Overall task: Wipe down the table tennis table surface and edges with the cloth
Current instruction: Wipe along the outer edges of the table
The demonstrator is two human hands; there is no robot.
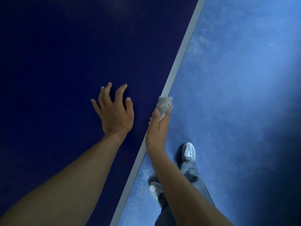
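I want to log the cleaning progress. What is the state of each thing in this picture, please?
table top: dark blue, left hand on it.
table edge: pale strip, cloth against it.
cloth: grey, bunched, held.
left hand: fingers spread, fingertips on the table top, holding nothing.
right hand: grips the cloth at the table edge.
floor: blue, speckled with pale dust.

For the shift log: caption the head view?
Right hand presses grey cloth to the table edge; left hand rests on the blue top.
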